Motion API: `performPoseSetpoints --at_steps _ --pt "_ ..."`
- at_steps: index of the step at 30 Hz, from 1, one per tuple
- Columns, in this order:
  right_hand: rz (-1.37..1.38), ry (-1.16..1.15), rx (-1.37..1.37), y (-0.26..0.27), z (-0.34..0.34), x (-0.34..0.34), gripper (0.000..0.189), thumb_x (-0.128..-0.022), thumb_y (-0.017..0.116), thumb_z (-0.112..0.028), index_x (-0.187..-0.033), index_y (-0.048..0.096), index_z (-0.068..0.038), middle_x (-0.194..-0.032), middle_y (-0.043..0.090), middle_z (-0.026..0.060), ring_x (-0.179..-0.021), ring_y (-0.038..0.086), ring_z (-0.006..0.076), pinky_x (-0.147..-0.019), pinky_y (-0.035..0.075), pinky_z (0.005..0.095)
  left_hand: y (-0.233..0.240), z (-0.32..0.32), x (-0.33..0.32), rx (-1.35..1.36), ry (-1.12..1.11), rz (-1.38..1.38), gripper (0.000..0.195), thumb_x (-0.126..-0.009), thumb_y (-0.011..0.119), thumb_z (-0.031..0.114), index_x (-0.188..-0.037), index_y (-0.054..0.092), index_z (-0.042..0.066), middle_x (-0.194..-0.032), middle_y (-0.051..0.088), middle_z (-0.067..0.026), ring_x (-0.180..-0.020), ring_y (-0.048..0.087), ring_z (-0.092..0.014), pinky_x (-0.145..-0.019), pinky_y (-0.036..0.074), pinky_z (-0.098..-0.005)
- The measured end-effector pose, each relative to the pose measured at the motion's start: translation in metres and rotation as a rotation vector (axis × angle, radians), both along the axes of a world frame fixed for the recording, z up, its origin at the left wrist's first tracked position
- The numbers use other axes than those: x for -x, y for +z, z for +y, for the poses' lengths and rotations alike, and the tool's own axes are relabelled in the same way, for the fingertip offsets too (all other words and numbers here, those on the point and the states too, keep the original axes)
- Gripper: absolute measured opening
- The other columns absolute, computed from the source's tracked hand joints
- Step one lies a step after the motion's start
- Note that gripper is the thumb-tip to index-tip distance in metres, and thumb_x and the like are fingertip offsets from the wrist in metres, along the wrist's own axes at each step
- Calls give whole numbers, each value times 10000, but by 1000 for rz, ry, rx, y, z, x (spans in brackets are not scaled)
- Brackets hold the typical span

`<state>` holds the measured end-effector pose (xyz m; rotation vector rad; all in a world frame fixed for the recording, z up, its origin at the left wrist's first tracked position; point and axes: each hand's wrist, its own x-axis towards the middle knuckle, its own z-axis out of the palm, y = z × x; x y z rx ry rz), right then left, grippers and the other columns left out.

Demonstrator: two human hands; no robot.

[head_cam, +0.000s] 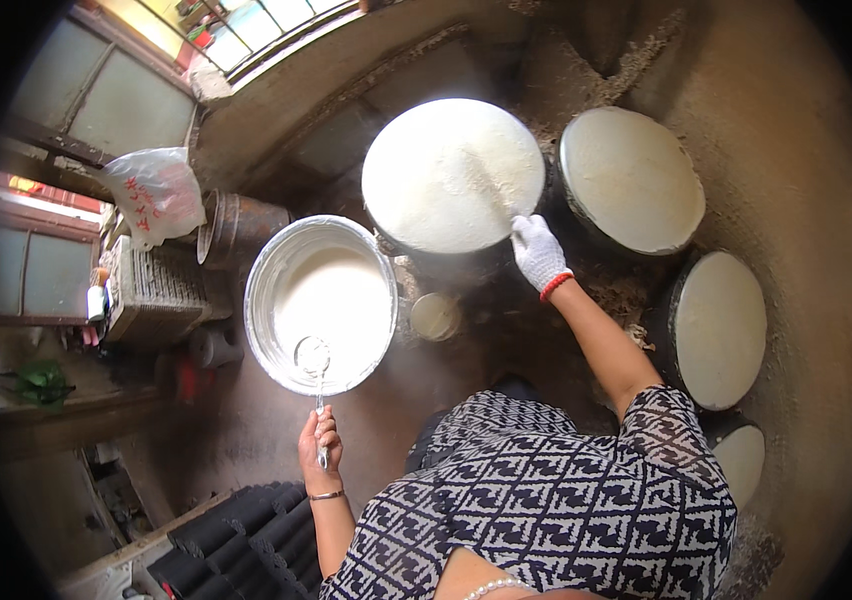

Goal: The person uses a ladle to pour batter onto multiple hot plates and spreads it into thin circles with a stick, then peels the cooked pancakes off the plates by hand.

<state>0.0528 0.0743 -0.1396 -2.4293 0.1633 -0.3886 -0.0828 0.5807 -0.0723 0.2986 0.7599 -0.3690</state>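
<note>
My bare left hand (322, 436) grips the handle of a metal ladle (313, 355). The ladle's bowl, coated with pale batter, is over the near side of a large white bucket (256, 341) of creamy white batter (343, 289). In a white knit glove, my right hand (537, 247) is at the near right edge of a round griddle (433, 176) covered with a pale layer. Its fingers look curled, and a darker streak runs across the layer from them. Whether they hold a thin tool cannot be made out.
More round, pale-topped griddles (632, 180) (722, 330) (739, 461) curve along the right wall. A small round lid (436, 316) lies low beside the bucket. Left are a rusty metal drum (246, 229), a plastic bag (156, 195) bearing writing, and black coal briquettes (246, 540).
</note>
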Motion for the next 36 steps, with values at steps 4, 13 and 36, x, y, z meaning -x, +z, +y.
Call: performPoseSetpoints --at_steps 4,13,36 --pt "238 142 141 4 30 53 366 -949 453 -111 -1307 494 -176 -986 538 225 -841 604 411 -721 507 493 -12 13 0 4 -72 -26 293 -1030 439 163 -1120 477 -113 -776 493 -42 -576 456 -75 -418 385 -191" --pt "153 -442 32 -17 59 -13 209 -960 477 -188 -1119 545 -71 -992 551 280 -895 595 462 -746 504 505 -13 59 -14 116 -263 -14 224 -1029 437 155 -1099 456 -56 -812 485 -42 -587 443 -86 -453 391 -217" --pt "253 -71 -226 93 298 198 607 -899 522 -558 -1280 461 -90 -1119 535 243 -941 599 456 -790 491 519 -2 -36 -24 -345 -1046 -328 232 -999 535 194 -981 574 -34 -713 480 18 -514 357 -41 -418 321 -194"
